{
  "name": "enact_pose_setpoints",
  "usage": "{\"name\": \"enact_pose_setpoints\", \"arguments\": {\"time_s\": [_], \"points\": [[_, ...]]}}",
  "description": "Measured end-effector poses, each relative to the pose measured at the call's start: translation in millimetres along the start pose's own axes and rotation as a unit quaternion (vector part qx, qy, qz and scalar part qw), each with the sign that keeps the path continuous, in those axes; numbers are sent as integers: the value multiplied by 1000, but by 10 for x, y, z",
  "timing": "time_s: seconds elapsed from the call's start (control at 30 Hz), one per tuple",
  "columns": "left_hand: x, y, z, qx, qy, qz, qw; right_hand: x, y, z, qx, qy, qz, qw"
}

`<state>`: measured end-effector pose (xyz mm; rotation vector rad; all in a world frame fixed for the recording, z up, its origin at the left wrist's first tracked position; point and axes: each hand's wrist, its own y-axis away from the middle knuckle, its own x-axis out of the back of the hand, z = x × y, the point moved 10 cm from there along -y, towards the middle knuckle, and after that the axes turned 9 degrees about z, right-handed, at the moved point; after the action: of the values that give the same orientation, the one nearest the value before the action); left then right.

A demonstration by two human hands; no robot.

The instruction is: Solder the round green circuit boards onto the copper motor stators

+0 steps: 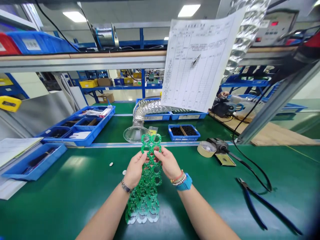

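Two hands, left (135,169) and right (168,163), on a perforated green circuit-board strip (145,196)

Pliers (252,206) lie on the table (50,206), right of the board (151,160). A tape roll (206,149) sits behind the pliers. A bin (33,163) sits on the left.

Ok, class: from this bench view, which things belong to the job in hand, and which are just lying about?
Job in hand: left hand, right hand, green ring-patterned circuit board strip.
Lying about: roll of tape, long-handled pliers, blue bin of black parts.
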<state>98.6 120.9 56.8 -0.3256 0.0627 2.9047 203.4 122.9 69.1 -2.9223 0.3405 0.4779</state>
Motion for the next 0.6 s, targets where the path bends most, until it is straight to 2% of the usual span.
{"name": "enact_pose_setpoints", "arguments": {"time_s": [0.07, 0.13, 0.27, 0.37, 0.5, 0.57, 0.6], "points": [[-20, -24, 120, -35, -12, -9, 999, -70, 43, -10, 14, 21, -23, 999], [-20, -29, 177, -70, -43, -9, 997, -59, 64, 11, 32, 36, -5, 999], [83, -3, 237, -161, -159, 67, 972, -9, 107, 25, 89, 87, 49, 991], [109, 27, 219, -198, -227, 107, 948, -2, 155, 13, 126, 132, 81, 980], [139, 18, 177, -215, -258, 142, 931, 29, 155, 33, 139, 147, 114, 973], [149, -47, 119, -186, -224, 123, 949, 38, 82, 130, 85, 103, 95, 986], [147, -97, 58, -150, -191, 101, 965, 29, 40, 181, 51, 77, 76, 993]]}}
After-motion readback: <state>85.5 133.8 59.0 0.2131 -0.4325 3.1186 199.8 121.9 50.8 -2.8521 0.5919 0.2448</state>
